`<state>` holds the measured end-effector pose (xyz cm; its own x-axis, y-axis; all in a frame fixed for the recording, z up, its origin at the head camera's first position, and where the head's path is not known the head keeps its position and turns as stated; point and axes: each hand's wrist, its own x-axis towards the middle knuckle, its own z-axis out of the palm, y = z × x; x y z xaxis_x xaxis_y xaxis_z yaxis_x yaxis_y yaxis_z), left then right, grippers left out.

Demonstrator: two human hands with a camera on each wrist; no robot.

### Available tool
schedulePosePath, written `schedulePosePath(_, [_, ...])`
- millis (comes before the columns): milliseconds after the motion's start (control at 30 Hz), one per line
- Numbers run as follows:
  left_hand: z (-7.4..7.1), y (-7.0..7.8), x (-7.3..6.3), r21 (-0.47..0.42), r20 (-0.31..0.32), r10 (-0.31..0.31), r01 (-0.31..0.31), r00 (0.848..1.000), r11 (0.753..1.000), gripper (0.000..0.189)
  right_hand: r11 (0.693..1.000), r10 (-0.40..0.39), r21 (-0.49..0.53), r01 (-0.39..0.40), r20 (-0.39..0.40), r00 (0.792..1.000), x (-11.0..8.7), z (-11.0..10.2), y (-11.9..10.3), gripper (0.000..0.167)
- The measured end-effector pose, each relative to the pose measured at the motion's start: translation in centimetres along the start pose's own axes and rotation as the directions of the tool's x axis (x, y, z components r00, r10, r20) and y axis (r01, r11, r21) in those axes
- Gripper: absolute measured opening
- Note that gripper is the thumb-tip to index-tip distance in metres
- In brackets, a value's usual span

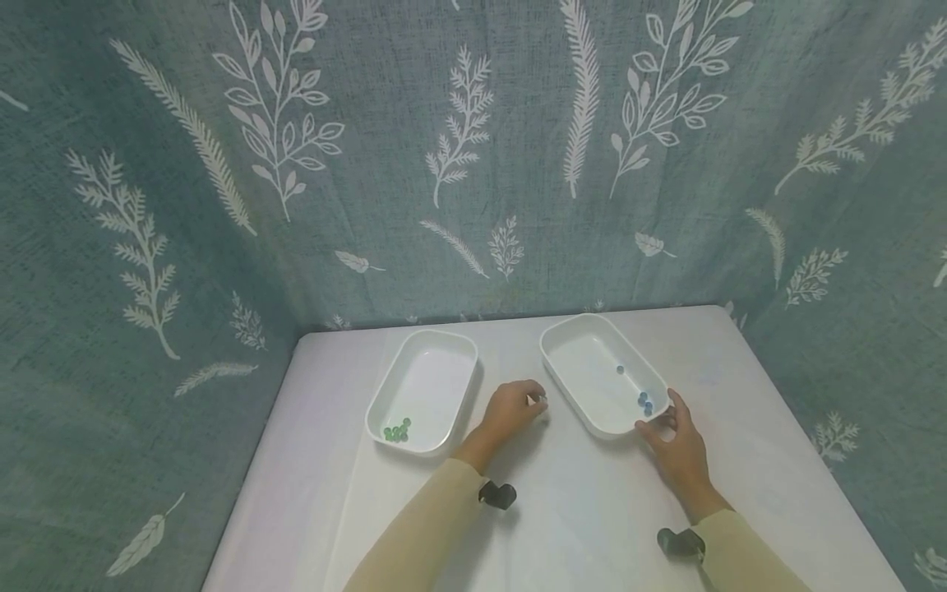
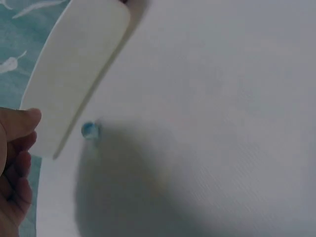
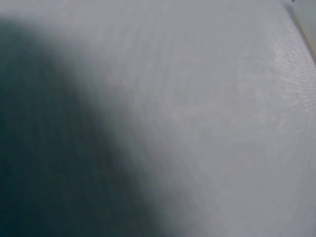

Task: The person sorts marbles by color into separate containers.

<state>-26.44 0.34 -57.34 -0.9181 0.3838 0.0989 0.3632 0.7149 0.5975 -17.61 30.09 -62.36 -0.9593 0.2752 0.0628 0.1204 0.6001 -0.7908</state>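
Observation:
My left hand (image 1: 510,409) is low over the table, thumb and forefinger bent toward each other with a gap between the tips. Near those fingertips a small light-blue bead (image 2: 90,130) sits on the white cloth, apart from the fingers in the left wrist view. The right white tray (image 1: 584,339) holds several blue beads (image 1: 644,400), most of them in its near right corner. At that corner my right hand (image 1: 682,452) grips the rim between thumb and fingers. The right wrist view shows only cloth, shadow and a sliver of tray.
A second white tray (image 1: 422,330) stands to the left, with several green beads (image 1: 396,431) in its near left corner. White cloth (image 1: 562,518) covers the table. Patterned green curtains (image 1: 385,164) hang behind and along both sides.

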Motion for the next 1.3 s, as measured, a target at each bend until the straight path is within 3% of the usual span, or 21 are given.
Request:
schedulePosePath(433, [0.9, 2.1, 1.1, -0.041, 0.007, 0.02, -0.02, 1.0, 0.999, 0.018, 1.0, 0.001, -0.009, -0.001, -0.01, 1.0, 0.1, 0.1, 0.3, 0.097])
schedulePosePath(700, [0.7, 3.6, 1.6, -0.006, -0.009, 0.051, -0.051, 0.999, 0.999, 0.017, 1.0, -0.002, -0.006, 0.002, -0.014, 1.0, 0.0, 0.0, 0.1, 0.097])
schedulePosePath(1300, [1.6, 5.0, 2.1, -0.034, 0.016, 0.038, -0.037, 0.999, 0.999, 0.018, 1.0, -0.019, -0.006, 0.019, -0.008, 1.0, -0.1, -0.1, -0.1, 0.094])
